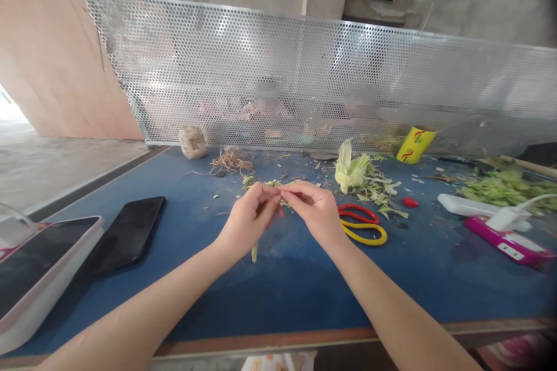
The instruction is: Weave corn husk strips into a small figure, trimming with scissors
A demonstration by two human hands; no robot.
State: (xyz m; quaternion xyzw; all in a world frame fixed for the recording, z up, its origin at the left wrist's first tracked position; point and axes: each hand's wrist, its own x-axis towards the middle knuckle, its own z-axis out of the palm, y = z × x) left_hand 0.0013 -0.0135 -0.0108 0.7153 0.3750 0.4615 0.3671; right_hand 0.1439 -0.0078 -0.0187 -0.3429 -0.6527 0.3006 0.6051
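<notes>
My left hand (256, 211) and my right hand (316, 211) meet above the middle of the blue table, thumbs and fingers pinched together at the tips. Whatever lies between the fingertips is too small to make out. A pale green leaf strip (254, 252) shows below my left hand; I cannot tell if it is held or lying there. Shredded green bits (287, 185) are scattered behind the fingers. Beside my right wrist lie scissors with one red and one yellow handle loop (365, 237), their blades hidden. Further back sits a pale cabbage-like leafy head (351, 171) among shreds.
A perforated metal screen (243, 52) closes the back; people show blurred behind it. Left are a black phone (130, 235) and a larger pale-cased device (47, 261). Twine (230, 160), a whitish roll (192, 142), a yellow tube (415, 144) and a magenta power strip (509, 240) also lie around.
</notes>
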